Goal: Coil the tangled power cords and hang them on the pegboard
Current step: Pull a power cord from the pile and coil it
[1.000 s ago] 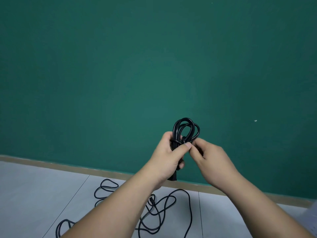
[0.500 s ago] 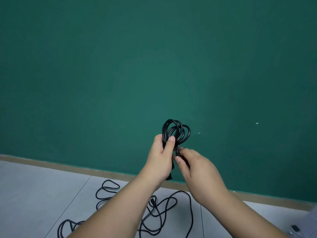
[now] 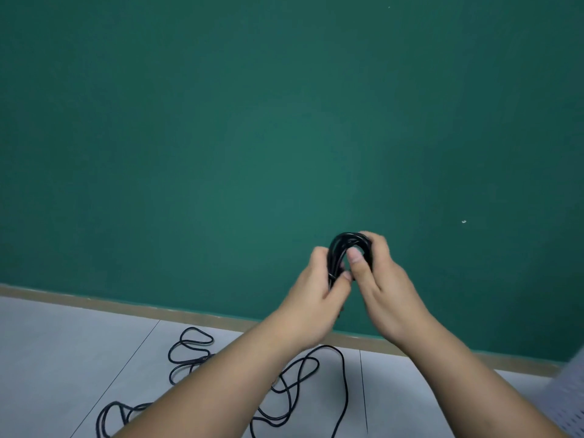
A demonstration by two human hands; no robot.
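Green wall [image 3: 221, 121] fills your view; loose black cords [image 3: 286, 382] sprawl tangled on the grey floor [image 3: 63, 343] below. Your left hand [image 3: 316, 289] and right hand [image 3: 384, 289] both grip the coiled cord [image 3: 347, 238], raised centre-right.

Wall [image 3: 221, 137]: plain green, nothing written that I can read.
Coiled cord [image 3: 333, 260]: black, no brand or label legible.
Floor [image 3: 63, 343]: grey tiles, no readable marks.
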